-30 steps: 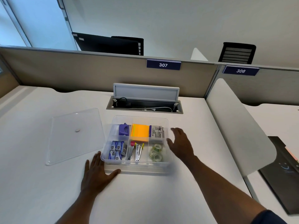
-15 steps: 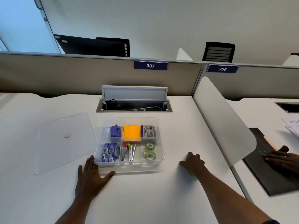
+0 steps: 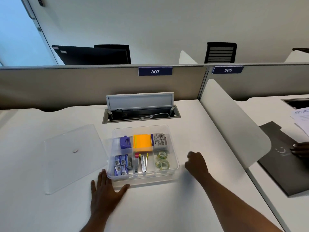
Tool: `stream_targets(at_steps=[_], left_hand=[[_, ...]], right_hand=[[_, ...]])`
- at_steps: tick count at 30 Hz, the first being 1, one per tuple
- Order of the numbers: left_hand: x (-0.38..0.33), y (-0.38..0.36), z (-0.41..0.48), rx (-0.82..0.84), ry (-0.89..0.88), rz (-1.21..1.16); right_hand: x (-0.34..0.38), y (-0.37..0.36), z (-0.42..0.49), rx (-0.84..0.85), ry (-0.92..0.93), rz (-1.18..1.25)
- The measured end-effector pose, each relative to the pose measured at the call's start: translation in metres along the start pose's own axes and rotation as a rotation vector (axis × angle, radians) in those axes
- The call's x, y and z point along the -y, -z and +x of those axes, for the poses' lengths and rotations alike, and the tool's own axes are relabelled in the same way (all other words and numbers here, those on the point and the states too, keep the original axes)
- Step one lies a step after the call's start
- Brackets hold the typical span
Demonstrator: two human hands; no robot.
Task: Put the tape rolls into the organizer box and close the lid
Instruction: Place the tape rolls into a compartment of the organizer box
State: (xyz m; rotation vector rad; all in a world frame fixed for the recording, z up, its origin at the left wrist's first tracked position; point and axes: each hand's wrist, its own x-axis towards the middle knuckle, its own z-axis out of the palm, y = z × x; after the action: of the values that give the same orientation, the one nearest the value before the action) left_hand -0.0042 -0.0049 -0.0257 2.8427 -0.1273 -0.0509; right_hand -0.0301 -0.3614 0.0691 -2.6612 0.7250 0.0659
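Note:
A clear organizer box (image 3: 174, 166) stands open on the white desk. Two clear tape rolls (image 3: 162, 160) lie in its front right compartment. Its clear lid (image 3: 73, 156) lies flat on the desk to the left of the box. My left hand (image 3: 105, 193) rests flat on the desk, fingers spread, touching the box's front left corner. My right hand (image 3: 196, 163) sits just right of the box with its fingers curled in; I see nothing in it.
The box also holds orange sticky notes (image 3: 143, 142), a purple sharpener (image 3: 125, 142), staple boxes (image 3: 121, 164) and staple removers (image 3: 142, 163). An open cable tray (image 3: 141, 115) lies behind. A white divider (image 3: 234, 121) bounds the right; another person's hand (image 3: 301, 149) rests on a dark folder (image 3: 284, 164).
My right hand drew back from the box's right edge to the desk, then shifted closer to the box with fingers curled. The view turned right. My left hand stayed put.

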Motion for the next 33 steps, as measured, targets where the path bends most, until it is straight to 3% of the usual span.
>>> stream_targets(at_steps=[5, 11, 15, 17, 22, 26, 33], left_hand=[[0.0, 0.001, 0.0, -0.008, -0.005, -0.003], [-0.001, 0.002, 0.0, -0.005, -0.006, -0.004], [-0.001, 0.003, -0.001, -0.01, -0.015, 0.002], [-0.001, 0.003, -0.001, -0.015, -0.019, -0.003], [-0.001, 0.003, -0.001, -0.01, -0.016, -0.007], [-0.002, 0.005, -0.002, -0.009, -0.015, 0.0], [-0.003, 0.006, -0.001, -0.002, -0.008, -0.006]], right_hand=[[0.053, 0.008, 0.009, -0.021, 0.231, 0.206], [0.076, -0.004, 0.002, 0.197, 0.375, 0.094], [0.072, -0.011, -0.003, 0.24, 0.369, 0.007], [0.072, -0.013, -0.002, 0.177, 0.338, 0.02], [0.076, -0.008, 0.002, -0.178, 0.36, 0.022], [0.076, -0.005, 0.009, -0.137, 0.305, 0.091], [0.083, -0.02, 0.013, 0.176, 0.446, -0.08]])
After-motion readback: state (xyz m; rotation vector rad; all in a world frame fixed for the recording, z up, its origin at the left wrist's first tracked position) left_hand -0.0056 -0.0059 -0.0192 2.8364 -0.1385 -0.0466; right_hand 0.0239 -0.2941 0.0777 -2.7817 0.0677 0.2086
